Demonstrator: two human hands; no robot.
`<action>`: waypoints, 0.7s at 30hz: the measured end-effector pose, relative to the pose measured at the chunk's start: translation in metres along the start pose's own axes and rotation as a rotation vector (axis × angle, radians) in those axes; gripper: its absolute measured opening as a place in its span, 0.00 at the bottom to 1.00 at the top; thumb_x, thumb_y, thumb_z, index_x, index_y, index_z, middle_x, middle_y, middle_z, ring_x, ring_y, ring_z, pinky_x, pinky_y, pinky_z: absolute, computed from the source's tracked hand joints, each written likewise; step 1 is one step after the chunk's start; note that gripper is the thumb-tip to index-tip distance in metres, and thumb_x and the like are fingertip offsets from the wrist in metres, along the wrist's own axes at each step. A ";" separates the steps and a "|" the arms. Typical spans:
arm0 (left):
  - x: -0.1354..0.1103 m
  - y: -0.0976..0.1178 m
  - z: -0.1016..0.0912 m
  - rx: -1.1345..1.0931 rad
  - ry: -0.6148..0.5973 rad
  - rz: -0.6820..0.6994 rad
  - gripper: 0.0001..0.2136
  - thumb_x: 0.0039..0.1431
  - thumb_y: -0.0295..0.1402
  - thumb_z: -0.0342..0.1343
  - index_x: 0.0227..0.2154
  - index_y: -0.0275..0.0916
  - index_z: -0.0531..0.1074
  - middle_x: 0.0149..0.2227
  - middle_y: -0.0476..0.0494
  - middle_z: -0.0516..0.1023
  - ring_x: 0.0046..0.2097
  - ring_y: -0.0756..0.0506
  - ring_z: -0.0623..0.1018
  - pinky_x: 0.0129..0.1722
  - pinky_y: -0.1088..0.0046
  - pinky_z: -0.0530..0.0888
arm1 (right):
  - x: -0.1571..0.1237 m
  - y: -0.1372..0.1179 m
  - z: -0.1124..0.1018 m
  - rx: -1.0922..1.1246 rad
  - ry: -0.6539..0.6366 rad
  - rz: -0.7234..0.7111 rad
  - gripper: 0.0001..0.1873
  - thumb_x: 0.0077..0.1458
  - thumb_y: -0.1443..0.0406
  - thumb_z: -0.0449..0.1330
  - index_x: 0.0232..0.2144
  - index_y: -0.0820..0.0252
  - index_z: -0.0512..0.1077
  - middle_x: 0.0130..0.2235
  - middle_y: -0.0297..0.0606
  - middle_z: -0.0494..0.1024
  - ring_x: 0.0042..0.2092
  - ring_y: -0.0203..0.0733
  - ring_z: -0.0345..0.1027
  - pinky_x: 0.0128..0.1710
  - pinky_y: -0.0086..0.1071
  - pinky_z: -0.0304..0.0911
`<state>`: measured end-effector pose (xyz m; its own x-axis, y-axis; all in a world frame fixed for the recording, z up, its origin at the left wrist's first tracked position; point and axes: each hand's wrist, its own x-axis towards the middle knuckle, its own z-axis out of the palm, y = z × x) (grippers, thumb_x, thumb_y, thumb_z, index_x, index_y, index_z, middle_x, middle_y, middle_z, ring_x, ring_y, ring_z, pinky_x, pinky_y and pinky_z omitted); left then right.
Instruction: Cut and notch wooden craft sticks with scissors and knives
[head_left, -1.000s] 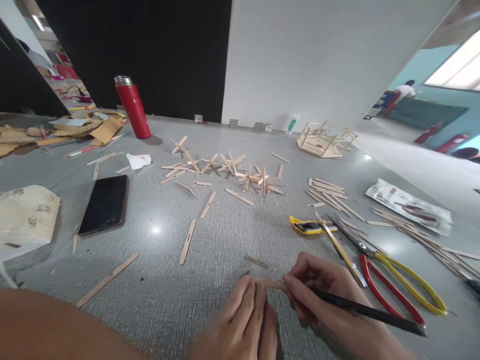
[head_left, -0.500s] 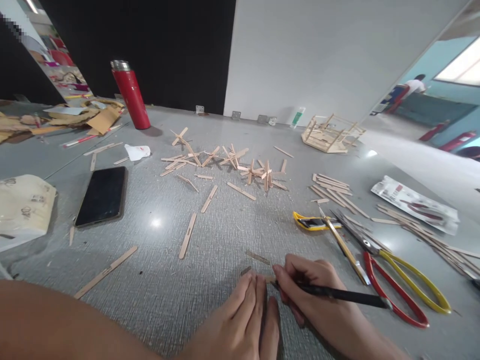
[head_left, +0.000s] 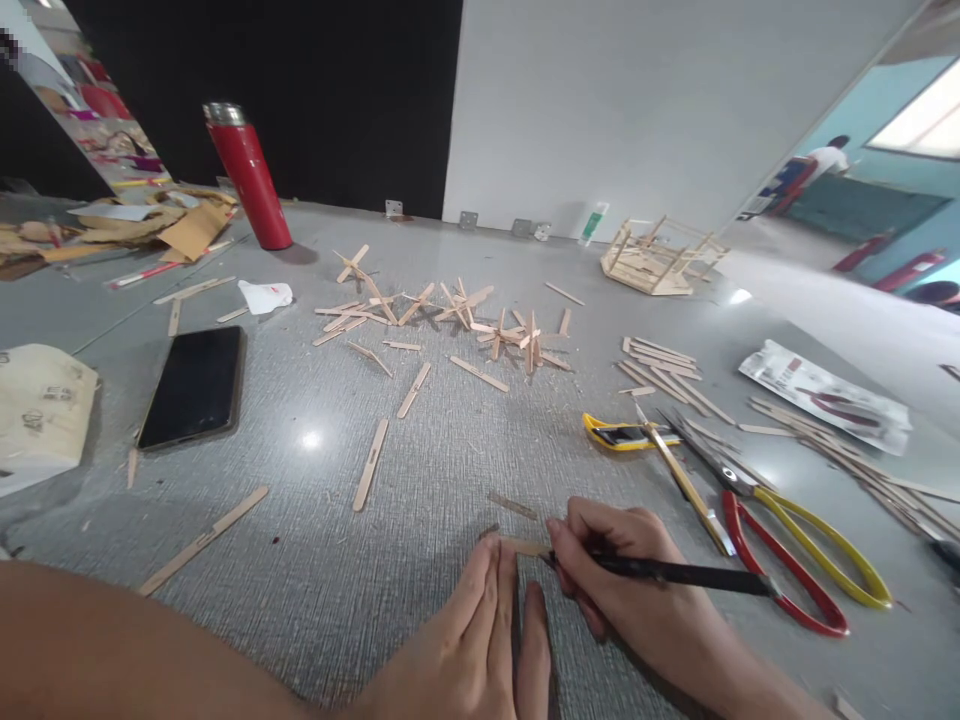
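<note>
Tabletop (head_left: pixel 315 590) gave flat support.
The left hand (head_left: pixel 474 622) lay with fingers straight, pressing down; the right hand (head_left: pixel 641 605) gripped a black pen (head_left: pixel 705 577), apparently low for fine control, its tip by the craft stick (head_left: pixel 526 547) protruding from beneath the left hand, seemingly pinned for steadiness.

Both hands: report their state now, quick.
Left hand: open, laid flat, partly covering a wooden stick.
Right hand: closed, holding a slim black pen-like tool.

The pen (head_left: pixel 690 575) is black, the stick (head_left: pixel 528 547) pale brown, the bottle (head_left: pixel 251 185) red and silver, the table (head_left: pixel 360 580) streaky grey
</note>
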<state>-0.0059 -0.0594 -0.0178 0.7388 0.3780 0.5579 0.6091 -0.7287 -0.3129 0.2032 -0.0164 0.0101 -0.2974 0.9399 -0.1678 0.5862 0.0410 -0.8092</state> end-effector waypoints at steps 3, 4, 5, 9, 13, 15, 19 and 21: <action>0.001 0.000 0.000 -0.003 0.025 -0.021 0.24 0.73 0.45 0.45 0.45 0.24 0.75 0.41 0.28 0.86 0.47 0.35 0.86 0.56 0.57 0.68 | 0.000 0.000 0.000 -0.003 0.006 0.007 0.24 0.70 0.56 0.57 0.21 0.55 0.63 0.13 0.23 0.64 0.16 0.30 0.56 0.20 0.26 0.54; 0.001 0.000 0.000 -0.004 0.032 -0.026 0.24 0.74 0.44 0.44 0.45 0.24 0.75 0.40 0.28 0.86 0.46 0.35 0.86 0.56 0.57 0.68 | 0.000 0.000 0.000 -0.008 0.007 0.006 0.24 0.70 0.56 0.56 0.21 0.55 0.63 0.13 0.23 0.64 0.16 0.30 0.56 0.20 0.26 0.54; 0.002 0.000 0.000 -0.006 0.034 -0.029 0.23 0.74 0.43 0.44 0.45 0.24 0.75 0.40 0.29 0.86 0.46 0.35 0.86 0.56 0.57 0.68 | 0.000 -0.001 0.000 -0.011 0.008 0.003 0.25 0.70 0.55 0.56 0.21 0.55 0.63 0.13 0.24 0.64 0.16 0.29 0.56 0.19 0.26 0.53; 0.004 -0.001 -0.002 -0.009 0.019 -0.023 0.23 0.74 0.43 0.44 0.46 0.24 0.75 0.41 0.29 0.86 0.47 0.36 0.86 0.56 0.57 0.69 | 0.000 -0.001 -0.001 -0.028 0.019 -0.009 0.25 0.70 0.56 0.56 0.21 0.55 0.63 0.13 0.24 0.65 0.16 0.29 0.57 0.20 0.27 0.54; 0.005 -0.003 -0.005 -0.004 0.005 -0.006 0.23 0.74 0.42 0.43 0.46 0.24 0.74 0.42 0.29 0.86 0.47 0.36 0.86 0.56 0.58 0.69 | -0.001 -0.002 0.000 -0.069 0.031 -0.030 0.25 0.69 0.57 0.58 0.20 0.56 0.63 0.13 0.23 0.64 0.16 0.29 0.57 0.21 0.27 0.55; 0.005 -0.003 -0.006 -0.008 0.001 -0.005 0.23 0.74 0.41 0.42 0.46 0.24 0.74 0.41 0.29 0.86 0.47 0.36 0.86 0.55 0.58 0.69 | -0.002 -0.003 0.000 -0.080 0.034 -0.048 0.25 0.69 0.58 0.58 0.20 0.56 0.62 0.12 0.23 0.64 0.16 0.29 0.57 0.22 0.27 0.55; 0.005 -0.003 -0.004 -0.015 0.016 -0.023 0.19 0.73 0.37 0.46 0.47 0.24 0.74 0.42 0.28 0.86 0.47 0.36 0.86 0.56 0.58 0.70 | 0.000 -0.004 0.001 -0.002 0.044 -0.024 0.25 0.68 0.55 0.60 0.19 0.56 0.63 0.13 0.25 0.66 0.15 0.29 0.58 0.20 0.25 0.55; 0.008 -0.007 -0.004 -0.052 0.030 -0.061 0.14 0.69 0.31 0.50 0.46 0.24 0.75 0.43 0.29 0.86 0.47 0.36 0.85 0.56 0.59 0.71 | 0.001 -0.004 -0.002 0.138 0.092 0.035 0.26 0.66 0.51 0.61 0.19 0.56 0.65 0.13 0.26 0.67 0.13 0.29 0.57 0.15 0.24 0.52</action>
<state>-0.0050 -0.0537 -0.0081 0.6910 0.4061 0.5980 0.6368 -0.7335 -0.2377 0.2027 -0.0151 0.0143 -0.2049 0.9673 -0.1498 0.4836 -0.0330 -0.8746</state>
